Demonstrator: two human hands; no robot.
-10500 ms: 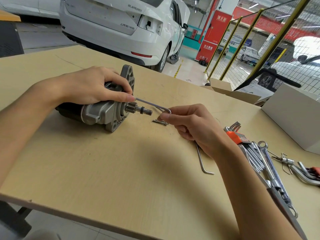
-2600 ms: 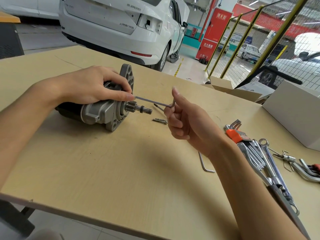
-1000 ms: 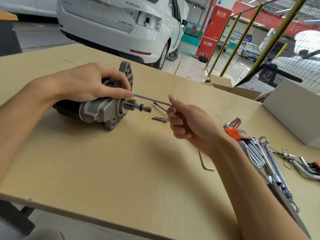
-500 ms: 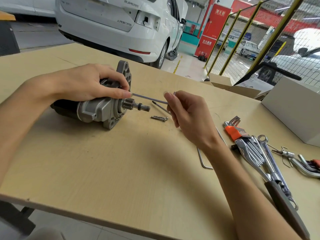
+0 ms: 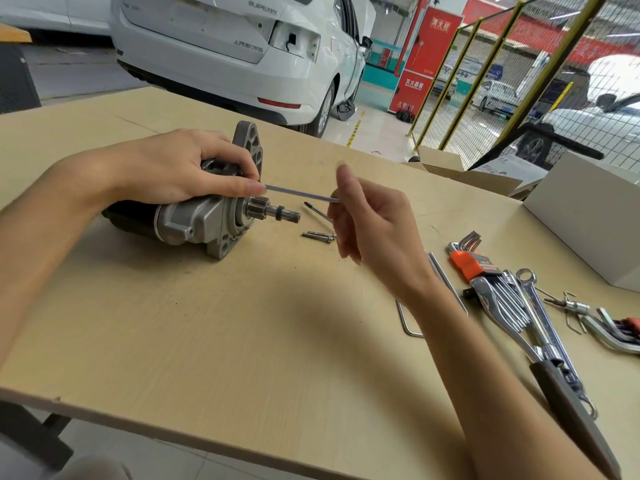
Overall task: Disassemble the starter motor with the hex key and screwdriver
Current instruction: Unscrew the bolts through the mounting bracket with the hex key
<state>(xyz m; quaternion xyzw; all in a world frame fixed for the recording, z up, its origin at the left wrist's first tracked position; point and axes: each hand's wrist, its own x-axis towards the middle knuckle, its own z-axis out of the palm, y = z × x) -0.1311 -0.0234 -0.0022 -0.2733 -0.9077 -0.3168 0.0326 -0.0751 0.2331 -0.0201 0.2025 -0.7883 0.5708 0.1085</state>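
The grey metal starter motor with black body (image 5: 194, 216) lies on its side on the light wooden table (image 5: 207, 341). The left hand (image 5: 180, 168) grips its top, fingers curled. The right hand (image 5: 374, 223) pinches the bent end of the thin steel hex key (image 5: 298, 194), whose long end goes into the motor's flange. Two small loose bolts (image 5: 318, 235) lie just beside.
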